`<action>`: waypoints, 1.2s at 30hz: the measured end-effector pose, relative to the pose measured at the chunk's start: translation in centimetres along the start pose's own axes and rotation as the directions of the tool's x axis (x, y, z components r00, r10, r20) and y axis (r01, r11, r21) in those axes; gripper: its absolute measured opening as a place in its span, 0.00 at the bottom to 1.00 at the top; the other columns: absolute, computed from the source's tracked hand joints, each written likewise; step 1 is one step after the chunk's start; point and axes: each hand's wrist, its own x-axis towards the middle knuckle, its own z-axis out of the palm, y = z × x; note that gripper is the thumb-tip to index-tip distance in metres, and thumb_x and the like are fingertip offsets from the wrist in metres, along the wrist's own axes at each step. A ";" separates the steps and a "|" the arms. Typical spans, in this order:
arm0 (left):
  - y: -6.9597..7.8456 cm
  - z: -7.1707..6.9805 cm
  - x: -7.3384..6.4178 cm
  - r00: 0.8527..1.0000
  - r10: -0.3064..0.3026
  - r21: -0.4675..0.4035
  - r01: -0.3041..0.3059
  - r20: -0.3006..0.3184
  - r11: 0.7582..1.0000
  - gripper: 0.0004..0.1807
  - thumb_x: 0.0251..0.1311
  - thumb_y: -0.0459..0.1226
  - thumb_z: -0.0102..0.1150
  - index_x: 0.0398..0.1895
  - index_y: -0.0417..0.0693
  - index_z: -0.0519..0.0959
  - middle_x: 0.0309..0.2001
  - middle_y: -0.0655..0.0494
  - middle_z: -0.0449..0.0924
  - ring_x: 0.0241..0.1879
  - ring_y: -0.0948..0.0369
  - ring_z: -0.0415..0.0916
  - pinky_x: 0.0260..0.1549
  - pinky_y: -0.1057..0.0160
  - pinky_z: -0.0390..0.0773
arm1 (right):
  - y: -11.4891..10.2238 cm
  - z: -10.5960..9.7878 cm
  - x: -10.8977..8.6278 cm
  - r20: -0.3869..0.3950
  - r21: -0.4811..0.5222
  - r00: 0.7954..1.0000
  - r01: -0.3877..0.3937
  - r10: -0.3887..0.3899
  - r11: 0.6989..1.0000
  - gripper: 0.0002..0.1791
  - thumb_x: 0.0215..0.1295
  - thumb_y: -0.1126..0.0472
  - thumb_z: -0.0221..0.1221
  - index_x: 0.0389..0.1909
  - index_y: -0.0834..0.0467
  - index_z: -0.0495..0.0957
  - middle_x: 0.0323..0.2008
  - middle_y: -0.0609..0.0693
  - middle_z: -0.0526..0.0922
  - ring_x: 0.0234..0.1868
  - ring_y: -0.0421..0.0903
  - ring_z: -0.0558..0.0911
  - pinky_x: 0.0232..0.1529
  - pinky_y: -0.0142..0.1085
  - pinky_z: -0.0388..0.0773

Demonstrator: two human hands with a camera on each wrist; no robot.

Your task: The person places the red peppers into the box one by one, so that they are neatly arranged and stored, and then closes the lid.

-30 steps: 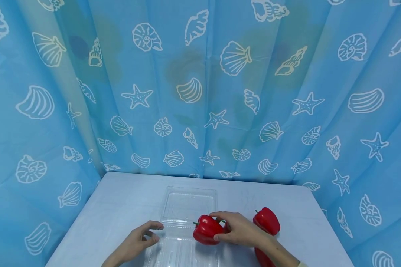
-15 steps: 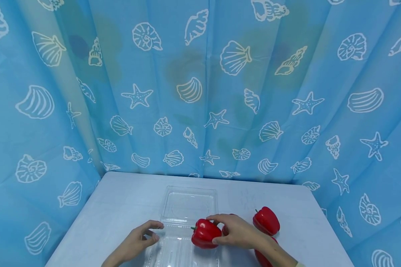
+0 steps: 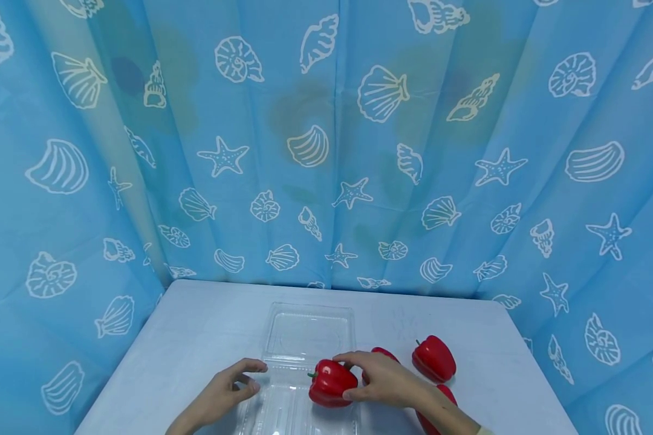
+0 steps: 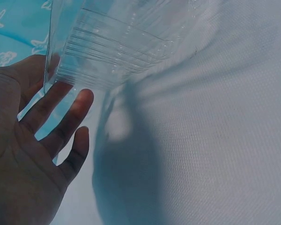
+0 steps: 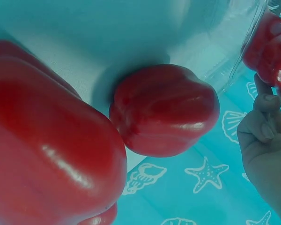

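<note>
While R hand (image 3: 381,379) grips red pepper (image 3: 331,384) at clear box (image 3: 283,402) — L hand (image 3: 225,388) sits alongside, fingers apart.

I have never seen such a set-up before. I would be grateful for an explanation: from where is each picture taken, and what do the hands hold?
No machine here: a person works with two bare hands. The wide view comes from a camera on the head; the other two come from cameras on the wrists, each looking at that hand's work. On the white table lies an open, clear plastic container. The right hand holds a red pepper over or inside it; I cannot tell whether the pepper touches the bottom. The left hand is by the container's left edge and appears to grip nothing. Three more red peppers lie to the right.
</note>
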 end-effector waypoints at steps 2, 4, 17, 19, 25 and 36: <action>0.0 0.0 0.0 1.000 0.000 -0.001 0.000 0.000 1.000 0.23 0.70 0.47 0.60 0.62 0.46 0.75 0.60 0.46 0.77 0.47 0.57 0.78 0.43 0.61 0.79 | 0.0 0.1 0.0 0.002 -0.007 1.000 -0.005 0.005 1.000 0.44 0.41 0.48 0.80 0.64 0.35 0.74 0.51 0.38 0.81 0.45 0.38 0.79 0.37 0.32 0.83; 0.0 0.0 0.0 1.000 -0.004 -0.002 0.004 -0.004 1.000 0.23 0.70 0.47 0.60 0.61 0.45 0.75 0.60 0.45 0.77 0.47 0.57 0.78 0.43 0.60 0.79 | 0.0 0.2 0.1 0.004 -0.018 1.000 -0.004 0.004 1.000 0.44 0.41 0.49 0.81 0.63 0.35 0.74 0.51 0.37 0.81 0.46 0.38 0.79 0.38 0.33 0.83; 0.0 0.1 0.0 1.000 -0.030 -0.012 0.030 -0.008 0.999 0.23 0.70 0.48 0.59 0.62 0.46 0.75 0.60 0.44 0.77 0.48 0.57 0.78 0.43 0.58 0.79 | -0.2 1.1 0.4 0.005 -0.089 1.000 -0.008 0.009 0.996 0.44 0.40 0.49 0.81 0.63 0.34 0.74 0.50 0.35 0.81 0.51 0.43 0.80 0.40 0.36 0.85; 0.0 0.1 0.0 0.999 -0.035 -0.017 0.035 -0.010 0.999 0.23 0.70 0.48 0.59 0.61 0.46 0.75 0.60 0.44 0.77 0.47 0.57 0.78 0.43 0.58 0.79 | -0.2 1.4 0.4 0.009 -0.100 1.000 -0.015 0.016 0.995 0.44 0.40 0.49 0.81 0.63 0.33 0.74 0.50 0.35 0.81 0.51 0.42 0.80 0.41 0.37 0.85; -0.1 0.2 0.1 0.999 -0.033 -0.033 0.033 0.001 0.999 0.23 0.70 0.48 0.59 0.61 0.46 0.75 0.60 0.44 0.77 0.48 0.56 0.78 0.44 0.57 0.79 | -0.2 2.1 0.5 0.010 -0.145 1.000 -0.024 0.026 0.989 0.44 0.40 0.48 0.81 0.62 0.33 0.74 0.50 0.33 0.81 0.50 0.38 0.80 0.41 0.36 0.85; 0.1 0.2 -0.1 0.999 -0.046 -0.016 0.046 -0.011 0.999 0.23 0.69 0.48 0.61 0.61 0.47 0.76 0.60 0.45 0.77 0.47 0.57 0.78 0.44 0.56 0.79 | -0.2 2.7 0.9 0.004 -0.218 0.999 -0.048 0.050 0.975 0.43 0.41 0.47 0.80 0.62 0.32 0.74 0.51 0.34 0.82 0.51 0.38 0.80 0.41 0.40 0.86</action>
